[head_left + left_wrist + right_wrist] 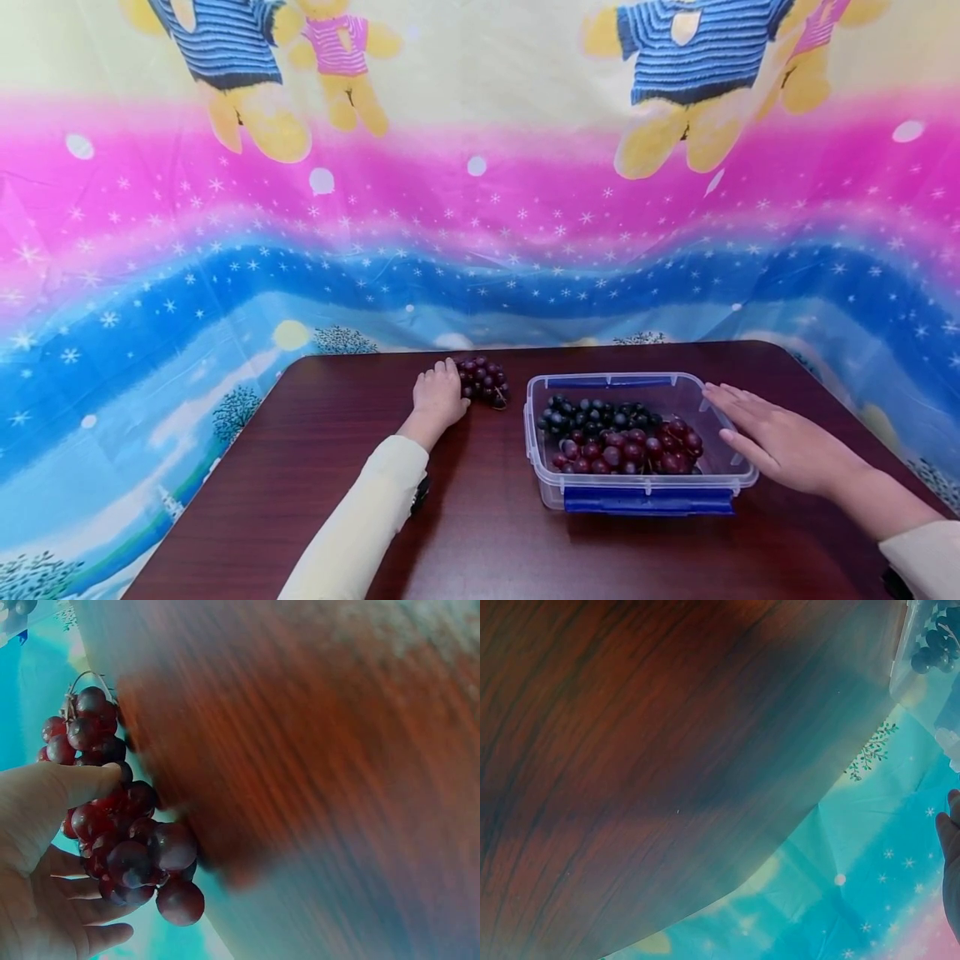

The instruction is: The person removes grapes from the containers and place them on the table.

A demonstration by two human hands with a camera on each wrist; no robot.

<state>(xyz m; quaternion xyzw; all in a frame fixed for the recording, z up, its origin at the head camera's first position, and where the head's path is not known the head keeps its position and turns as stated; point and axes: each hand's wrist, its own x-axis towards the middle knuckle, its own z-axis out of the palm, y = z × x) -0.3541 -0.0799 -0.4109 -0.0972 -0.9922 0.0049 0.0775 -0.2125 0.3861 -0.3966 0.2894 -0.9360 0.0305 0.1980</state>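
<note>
My left hand [438, 395] grips a bunch of dark red grapes [483, 381] near the far edge of the table. In the left wrist view the thumb crosses the front of the bunch [124, 840], while the fingers lie behind it; a thin stem curls at one end. Right of that bunch stands a clear plastic container [551, 492] with blue clips. Inside it, black grapes [596, 415] lie at the back and red grapes [630, 451] in front. My right hand [783, 437] has its fingers extended, fingertips right at the container's right rim.
The dark wood table [315, 492] has rounded far corners. Behind it hangs a printed cloth backdrop [480, 225] with bears and snowflakes, which also runs down both sides of the table.
</note>
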